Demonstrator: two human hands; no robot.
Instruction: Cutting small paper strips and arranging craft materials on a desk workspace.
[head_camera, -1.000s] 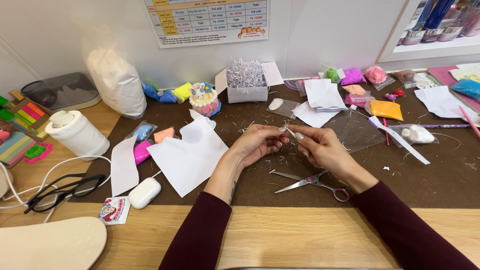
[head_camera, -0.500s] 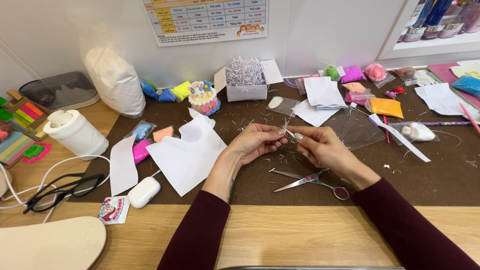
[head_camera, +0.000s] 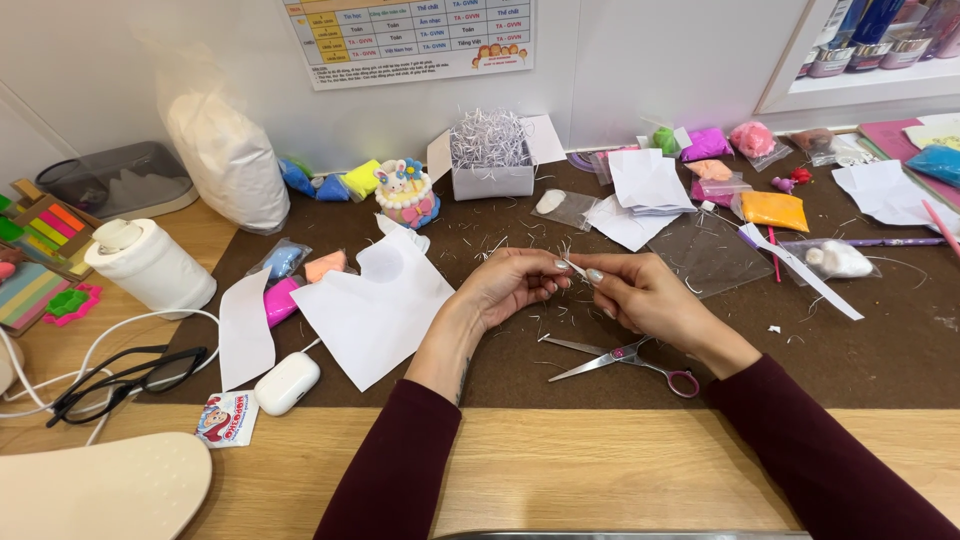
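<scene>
My left hand (head_camera: 510, 285) and my right hand (head_camera: 640, 292) meet above the brown mat (head_camera: 860, 350), fingertips pinched together on a thin white paper strip (head_camera: 573, 267). Both hands hover just over the mat. Scissors (head_camera: 620, 358) with a pink handle lie open on the mat right below my right hand. A cut white paper sheet (head_camera: 375, 300) lies to the left of my left hand.
A white box of shredded paper (head_camera: 490, 160), a small bunny cake figure (head_camera: 405, 195), bags of coloured clay (head_camera: 770, 210), folded papers (head_camera: 645, 185), a tissue roll (head_camera: 150, 265), glasses (head_camera: 120, 378), a white earbud case (head_camera: 287, 382) and a white sack (head_camera: 230, 160) surround the mat.
Both hands have stayed at the same spot on the strip; only the fingers have shifted slightly.
</scene>
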